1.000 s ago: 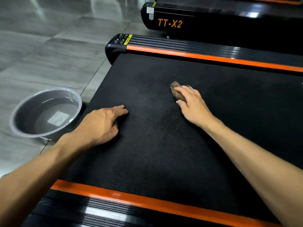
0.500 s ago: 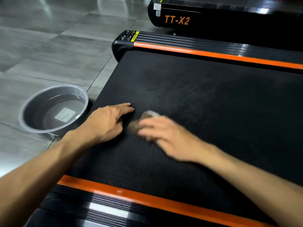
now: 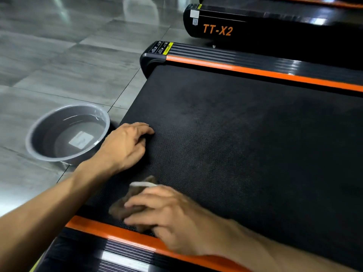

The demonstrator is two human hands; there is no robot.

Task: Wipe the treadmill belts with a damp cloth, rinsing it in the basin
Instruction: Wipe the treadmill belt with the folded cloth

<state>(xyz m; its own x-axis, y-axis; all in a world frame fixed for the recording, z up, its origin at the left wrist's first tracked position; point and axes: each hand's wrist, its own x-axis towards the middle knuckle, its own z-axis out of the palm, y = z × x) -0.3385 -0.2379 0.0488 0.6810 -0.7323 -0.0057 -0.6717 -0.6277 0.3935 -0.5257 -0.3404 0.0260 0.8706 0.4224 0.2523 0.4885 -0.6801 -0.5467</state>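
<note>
Grey tiled floor [image 3: 64, 67], glossy with reflections, beside a black treadmill belt [image 3: 245, 146] that is bordered by orange strips [image 3: 255, 70] and ribbed black side rails [image 3: 265, 55]. A second treadmill [image 3: 275, 26], marked "TT-X2", stands beyond the far rail. A grey basin [image 3: 67, 132] holding water sits on the floor just beside the belt's end; a pale label shows on its bottom.

Left hand [image 3: 125, 144]: palm down on the belt near its end, forearm reaching in from the lower left, fingers loosely curled on the surface and grasping nothing.

Right hand [image 3: 167, 216]: blurred, low over the belt's near edge, forearm entering from the lower right. Its fingers are bent over a brown cloth [image 3: 125, 207] and press it to the belt, just beside the near orange strip.

The cloth is bunched; its long axis runs roughly from the near strip up toward the left hand, with a pale edge at its far end. Its exact outline is too blurred to tell.
</note>
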